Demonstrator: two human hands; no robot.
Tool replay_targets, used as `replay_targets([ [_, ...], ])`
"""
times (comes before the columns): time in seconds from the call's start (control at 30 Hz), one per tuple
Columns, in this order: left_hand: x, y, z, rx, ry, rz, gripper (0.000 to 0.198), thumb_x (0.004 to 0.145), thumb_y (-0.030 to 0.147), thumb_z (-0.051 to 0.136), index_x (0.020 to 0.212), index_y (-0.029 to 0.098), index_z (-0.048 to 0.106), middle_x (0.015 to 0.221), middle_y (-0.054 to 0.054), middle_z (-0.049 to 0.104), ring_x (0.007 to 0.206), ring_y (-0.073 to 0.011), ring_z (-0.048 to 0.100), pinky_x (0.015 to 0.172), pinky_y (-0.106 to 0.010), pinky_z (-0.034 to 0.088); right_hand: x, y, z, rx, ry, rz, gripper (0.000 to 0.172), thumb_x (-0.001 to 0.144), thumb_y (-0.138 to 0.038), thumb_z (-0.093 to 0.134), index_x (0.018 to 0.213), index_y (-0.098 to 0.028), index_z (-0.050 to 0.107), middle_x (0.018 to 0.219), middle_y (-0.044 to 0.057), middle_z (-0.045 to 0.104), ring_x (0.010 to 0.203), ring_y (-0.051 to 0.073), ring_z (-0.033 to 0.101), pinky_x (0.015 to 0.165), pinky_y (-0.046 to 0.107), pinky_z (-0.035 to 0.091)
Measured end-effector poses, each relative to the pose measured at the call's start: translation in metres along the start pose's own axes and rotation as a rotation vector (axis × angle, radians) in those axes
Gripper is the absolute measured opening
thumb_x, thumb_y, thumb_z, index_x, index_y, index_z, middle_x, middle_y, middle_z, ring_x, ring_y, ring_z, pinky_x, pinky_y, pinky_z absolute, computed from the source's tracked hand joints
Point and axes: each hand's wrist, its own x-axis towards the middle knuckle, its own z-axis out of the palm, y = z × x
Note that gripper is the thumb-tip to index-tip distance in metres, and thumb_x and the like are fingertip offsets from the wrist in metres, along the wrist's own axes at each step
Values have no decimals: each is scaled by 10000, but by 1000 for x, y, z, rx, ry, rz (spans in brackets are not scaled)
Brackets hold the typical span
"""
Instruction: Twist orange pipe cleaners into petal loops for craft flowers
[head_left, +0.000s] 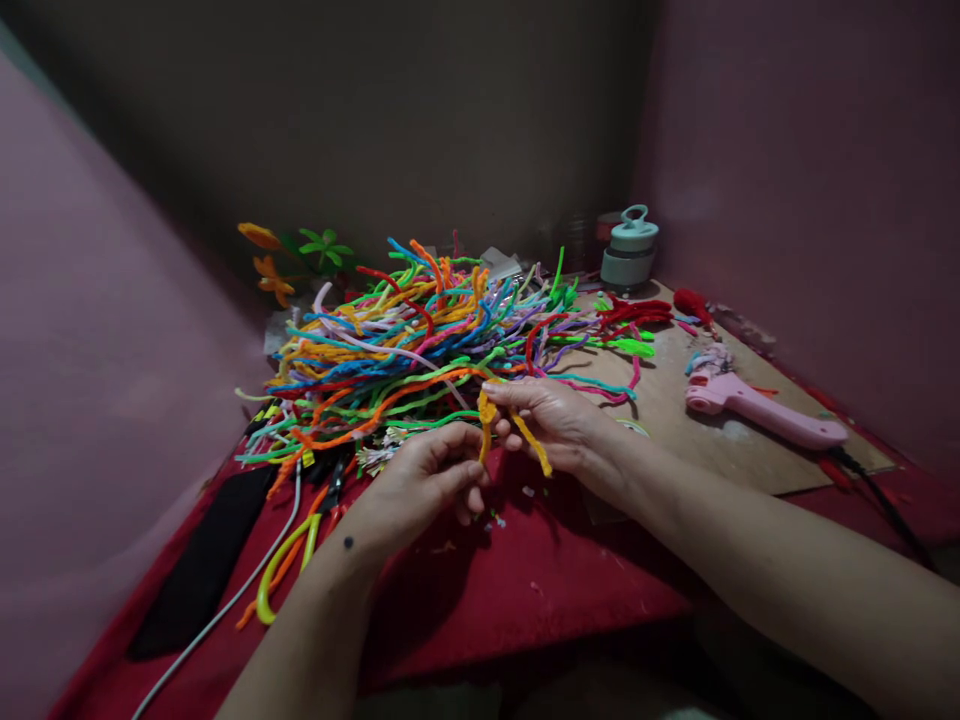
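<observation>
Both of my hands meet just in front of a big heap of coloured pipe cleaners (420,335) on a red cloth (525,590). My left hand (431,480) pinches the lower end of a short yellow-orange pipe cleaner (487,425). My right hand (551,420) is closed round its upper part, and a second bent leg of it sticks out below the fingers. The piece is folded into a narrow loop between the two hands.
A pink glue gun (757,408) with a black cord lies on a brown board (697,440) at the right. A pale green round container (630,250) stands at the back. Yellow-handled pliers (289,560), a white cable (225,610) and artificial flowers (289,260) are at the left. Pink walls close in on both sides.
</observation>
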Motion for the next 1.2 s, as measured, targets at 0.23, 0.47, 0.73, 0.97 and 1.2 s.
replay_targets([
  [0.23, 1, 0, -1, -262, 78, 48, 229, 735, 154, 576, 944, 148, 482, 666, -17, 613, 520, -149, 607, 452, -266, 504, 0, -4, 1, 63, 84, -4, 170, 813, -161, 525, 649, -115, 531, 465, -24, 507, 361, 42, 423, 336, 134, 335],
  [0.47, 2, -1, 0, -350, 144, 10, 220, 664, 105, 556, 860, 158, 471, 631, -22, 631, 471, -166, 604, 398, -272, 490, 0, 0, 3, 60, 131, -159, 109, 745, -146, 594, 655, -119, 537, 514, -29, 531, 375, 37, 432, 332, 142, 311],
  [0.73, 5, 1, -3, -101, 324, 65, 130, 686, 140, 578, 813, 149, 608, 833, -44, 657, 790, -165, 620, 716, -262, 489, -1, 8, 5, -126, 62, -217, 166, 681, -220, 650, 613, -126, 532, 456, -38, 497, 364, 48, 418, 356, 165, 311],
  [0.97, 10, -4, 6, -403, 342, 133, 207, 693, 246, 689, 861, 170, 595, 676, 35, 570, 519, -40, 501, 490, -151, 405, -1, 13, 8, -102, 97, -255, 181, 604, -225, 715, 624, -108, 578, 530, -14, 569, 439, 67, 506, 438, 189, 398],
  [1.2, 13, -4, 13, -526, 278, 76, 195, 717, 266, 662, 794, 131, 543, 683, -27, 615, 450, -66, 499, 342, -157, 372, -2, 17, 7, -117, 16, -214, 238, 602, -276, 731, 642, -131, 547, 495, -26, 547, 411, 83, 496, 420, 210, 409],
])
